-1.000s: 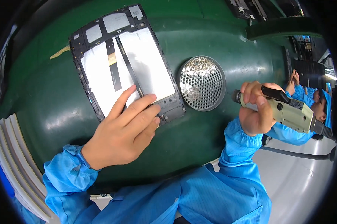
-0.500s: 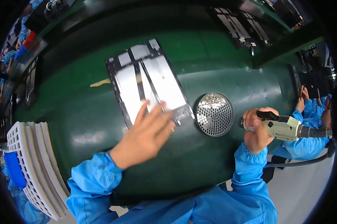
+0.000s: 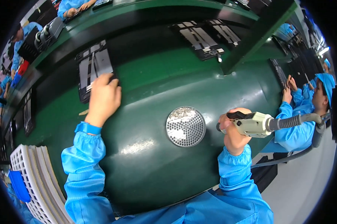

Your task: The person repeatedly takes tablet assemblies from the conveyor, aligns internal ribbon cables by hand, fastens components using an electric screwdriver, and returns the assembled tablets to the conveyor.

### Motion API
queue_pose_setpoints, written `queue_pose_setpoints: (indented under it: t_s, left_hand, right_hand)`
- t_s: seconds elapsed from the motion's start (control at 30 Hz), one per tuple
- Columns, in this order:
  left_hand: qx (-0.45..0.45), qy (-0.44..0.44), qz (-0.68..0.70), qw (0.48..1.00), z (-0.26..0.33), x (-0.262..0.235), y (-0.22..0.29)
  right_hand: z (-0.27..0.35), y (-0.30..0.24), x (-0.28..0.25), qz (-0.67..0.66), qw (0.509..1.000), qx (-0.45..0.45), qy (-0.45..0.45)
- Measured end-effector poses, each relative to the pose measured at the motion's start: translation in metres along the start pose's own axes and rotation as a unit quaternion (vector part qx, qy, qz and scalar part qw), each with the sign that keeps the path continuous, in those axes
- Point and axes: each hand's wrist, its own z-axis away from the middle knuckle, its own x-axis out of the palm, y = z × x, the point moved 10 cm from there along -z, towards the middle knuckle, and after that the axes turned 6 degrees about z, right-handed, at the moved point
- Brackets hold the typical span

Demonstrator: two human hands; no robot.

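Observation:
My left hand (image 3: 104, 98) is stretched to the far left, its fingers bent over the near right part of an opened tablet (image 3: 96, 64). That tablet has a black frame and two long silver battery panels; my hand hides its near right corner. On the right, my right hand (image 3: 233, 130) is wrapped around a cream power screwdriver (image 3: 251, 124) with a black lever, its grey hose leading off to the right. Between my hands sits a round metal dish (image 3: 186, 127) with a grid of holes and small shiny pieces gathered at its far side.
A green post (image 3: 258, 37) rises at the far right, near two more opened tablets (image 3: 200, 39) lying at the back. White perforated trays (image 3: 32, 179) stand at the near left. A small tan strip (image 3: 83, 112) lies beside my left wrist. A co-worker (image 3: 306, 108) sits at right.
The tablet has gone from the middle of the bench to the far left, my left hand with it. My right hand still holds the screwdriver. The whole view has shifted.

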Motion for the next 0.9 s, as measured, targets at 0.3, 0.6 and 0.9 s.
queue_pose_setpoints:
  t_s: [0.3, 0.6, 0.9]
  left_hand:
    - [0.133, 0.002, 0.14, 0.981, -0.119, 0.102, 0.141]
    - [0.097, -0.186, 0.08, 0.975, -0.208, 0.18, 0.157]
    - [0.092, -0.063, -0.072, 0.991, -0.125, 0.108, 0.134]
  right_hand:
    - [-0.015, 0.025, -0.028, 0.025, 0.995, 0.083, 0.044]
    - [-0.019, 0.03, -0.038, 0.069, 0.992, 0.086, 0.057]
    - [-0.013, 0.035, -0.036, 0.052, 0.993, 0.095, 0.047]
